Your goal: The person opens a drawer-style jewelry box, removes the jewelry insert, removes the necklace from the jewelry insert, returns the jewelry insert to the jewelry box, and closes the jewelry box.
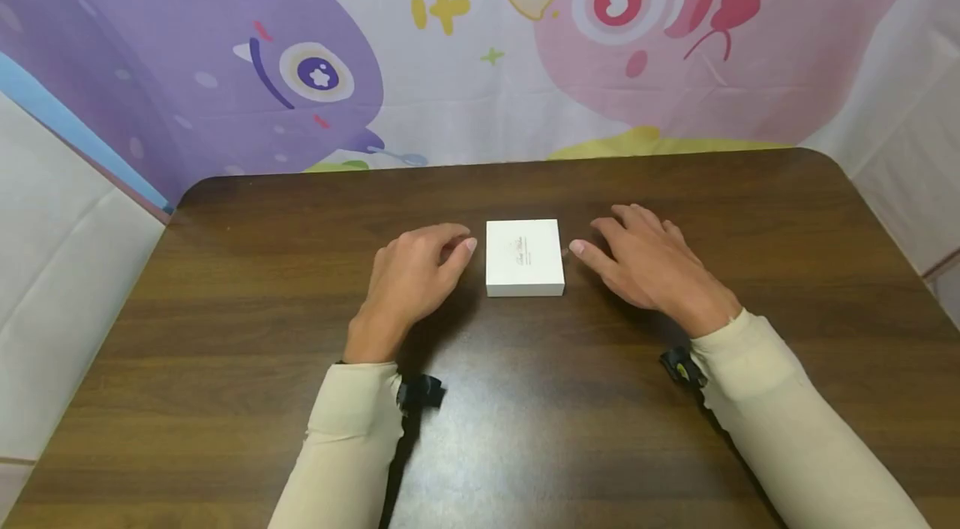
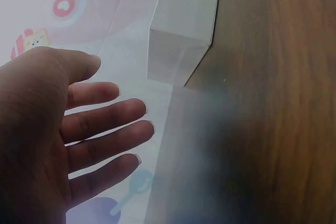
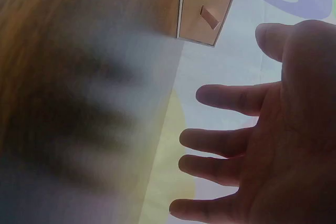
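Note:
A small white box (image 1: 523, 254) with fine printed lettering on its lid lies on the wooden table between the two hands. In the right wrist view, the box (image 3: 207, 3) shows a brownish side with a little pull tab (image 3: 210, 18) sticking out. My left hand (image 1: 412, 275) hovers just left of the box, thumb toward it; in the left wrist view its fingers (image 2: 110, 121) are spread and hold nothing. On the other side my right hand (image 1: 648, 262) is held near the tab side, fingers relaxed and apart from the box.
The dark wooden table (image 1: 262, 329) runs back to a cloth backdrop (image 1: 450, 96) printed with cartoon figures. White panels (image 1: 60, 287) flank the table at the sides. A black strap device (image 1: 422, 391) sits on the left wrist, and another (image 1: 682, 366) on the right.

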The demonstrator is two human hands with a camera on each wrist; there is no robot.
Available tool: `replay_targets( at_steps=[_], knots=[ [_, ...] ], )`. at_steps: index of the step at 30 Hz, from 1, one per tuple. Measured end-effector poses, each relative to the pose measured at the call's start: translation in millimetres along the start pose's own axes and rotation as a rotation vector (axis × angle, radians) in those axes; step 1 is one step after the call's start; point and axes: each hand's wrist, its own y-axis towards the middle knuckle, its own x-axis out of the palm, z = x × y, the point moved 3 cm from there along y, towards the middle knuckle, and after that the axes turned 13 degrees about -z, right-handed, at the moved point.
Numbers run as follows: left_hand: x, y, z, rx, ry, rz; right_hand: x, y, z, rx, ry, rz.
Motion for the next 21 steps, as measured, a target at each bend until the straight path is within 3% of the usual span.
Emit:
replay_targets(
  at_steps=[13,21],
  knots=[
    [7.9,-0.2,4.9,0.036,0.03,-0.027,1.0,0.8,-4.4,0.014,-0.027,-0.038],
    [6.6,0.1,5.3,0.041,0.032,-0.021,0.1,1.3,-3.9,0.031,-0.043,-0.013]
  ],
)
